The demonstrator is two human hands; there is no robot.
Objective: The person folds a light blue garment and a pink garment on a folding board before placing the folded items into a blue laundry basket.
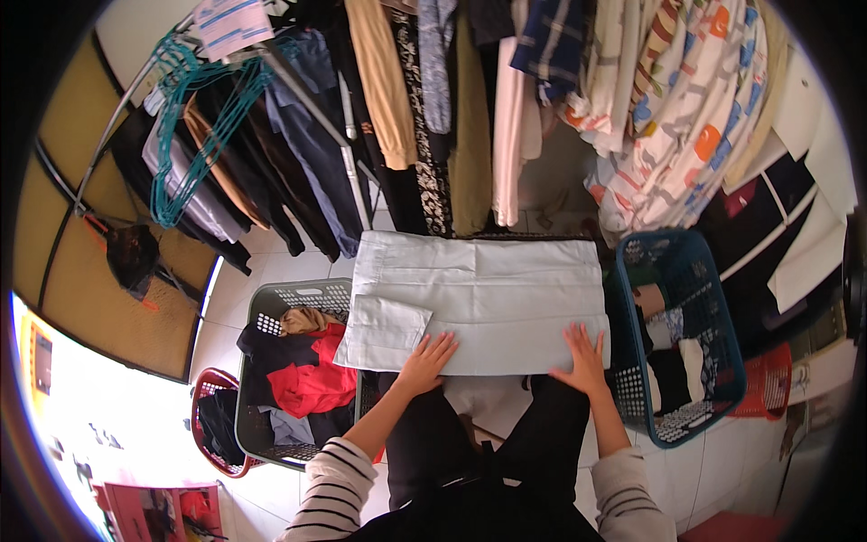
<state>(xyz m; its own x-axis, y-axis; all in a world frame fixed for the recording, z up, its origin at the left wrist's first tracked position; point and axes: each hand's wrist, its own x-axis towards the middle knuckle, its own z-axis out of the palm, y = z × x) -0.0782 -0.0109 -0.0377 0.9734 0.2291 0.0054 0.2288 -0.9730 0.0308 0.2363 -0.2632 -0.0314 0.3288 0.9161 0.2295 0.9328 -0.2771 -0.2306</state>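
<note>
A pale grey-white cloth [488, 298], probably a garment, is spread flat in a folded rectangle before me. Creases run across it, and a smaller folded flap [389, 322] lies over its left part. My left hand [427, 362] presses on the near edge, right by the flap, with its fingers apart. Flat on the near right corner rests my right hand [582, 359], fingers spread, gripping nothing. The support under the cloth is mostly hidden.
A grey-green laundry basket [240, 406] holding red and black clothes stands at left, beside a smaller red basket [203, 393]. At right is a blue basket [728, 352] of clothes. Teal hangers [179, 149] and hanging garments [393, 101] fill the metal rack [305, 91] ahead.
</note>
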